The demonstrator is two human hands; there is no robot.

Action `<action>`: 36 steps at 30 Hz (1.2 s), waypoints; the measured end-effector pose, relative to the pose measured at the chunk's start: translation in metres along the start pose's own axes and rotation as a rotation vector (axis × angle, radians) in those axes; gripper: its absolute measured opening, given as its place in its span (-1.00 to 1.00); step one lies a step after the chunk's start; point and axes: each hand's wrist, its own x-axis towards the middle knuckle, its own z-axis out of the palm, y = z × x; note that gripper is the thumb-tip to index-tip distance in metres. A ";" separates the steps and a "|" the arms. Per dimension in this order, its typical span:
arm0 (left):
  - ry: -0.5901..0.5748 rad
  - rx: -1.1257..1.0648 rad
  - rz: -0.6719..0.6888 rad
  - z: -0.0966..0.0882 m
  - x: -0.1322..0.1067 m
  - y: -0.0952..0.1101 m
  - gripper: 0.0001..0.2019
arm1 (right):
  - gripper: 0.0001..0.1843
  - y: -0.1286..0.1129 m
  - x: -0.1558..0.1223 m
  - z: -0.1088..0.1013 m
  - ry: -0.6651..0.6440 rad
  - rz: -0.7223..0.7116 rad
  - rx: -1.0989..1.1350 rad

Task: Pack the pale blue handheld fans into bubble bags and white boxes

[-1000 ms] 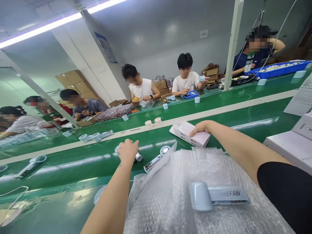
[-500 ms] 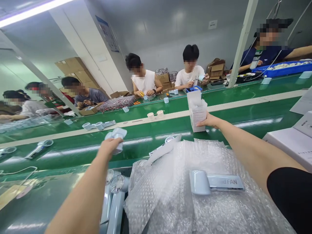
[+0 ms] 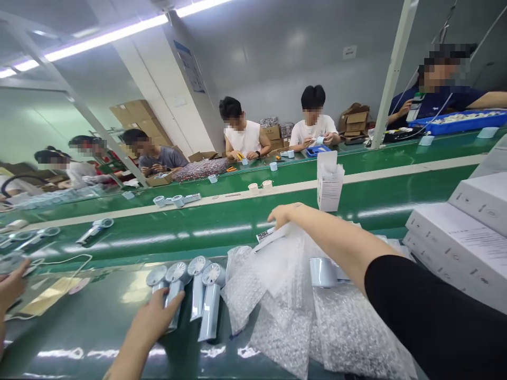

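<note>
Closest to us, our left hand lies against one of four pale blue handheld fans lined up on the green conveyor belt. Its fingers are open, though whether they grip we cannot tell. Our right hand, fingers spread and empty, reaches over the bubble wrap — four fans are lined up, and a fifth fan is left on the wrap. Beyond stands an open white carton, with white boxes stacked at the right.

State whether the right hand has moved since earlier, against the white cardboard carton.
Yes: the right hand moved leftward off the white cardboard carton, down to clear bubble wrap.
</note>
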 end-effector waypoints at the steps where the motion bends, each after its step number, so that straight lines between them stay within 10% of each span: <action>1: 0.038 0.002 0.051 -0.008 -0.005 0.015 -0.48 | -0.55 -0.002 0.007 0.008 -0.063 -0.005 -0.020; 4: 0.115 -0.173 0.455 -0.021 -0.023 0.082 -0.52 | -0.70 -0.001 0.015 0.026 -0.158 -0.018 -0.073; 7: -0.120 -0.311 0.831 -0.007 -0.037 0.160 -0.60 | -0.71 0.000 0.010 0.031 -0.106 -0.022 -0.102; 11: -0.224 -0.350 0.947 0.015 -0.042 0.218 -0.74 | -0.60 0.010 -0.003 0.010 0.121 -0.001 -0.058; 15: -0.150 -0.508 0.710 -0.004 -0.031 0.219 -0.87 | -0.49 0.028 -0.032 -0.030 0.446 0.078 0.124; 18: -0.071 -0.578 0.471 -0.024 -0.029 0.218 -0.82 | -0.48 0.030 -0.077 -0.041 0.682 -0.022 0.752; 23: -0.331 -0.754 0.357 -0.012 -0.050 0.236 -0.85 | -0.25 0.002 -0.157 0.005 0.355 -0.441 1.477; 25: -0.451 -0.819 0.368 -0.001 -0.060 0.242 -0.80 | -0.26 -0.011 -0.170 0.032 0.283 -0.382 1.532; 29: -0.599 -0.966 0.363 0.006 -0.071 0.242 -0.69 | -0.50 -0.023 -0.172 0.060 0.555 -0.058 1.262; 36: -0.447 -1.047 0.371 -0.001 -0.075 0.242 -0.78 | 0.30 -0.013 -0.210 0.044 0.549 -0.144 1.369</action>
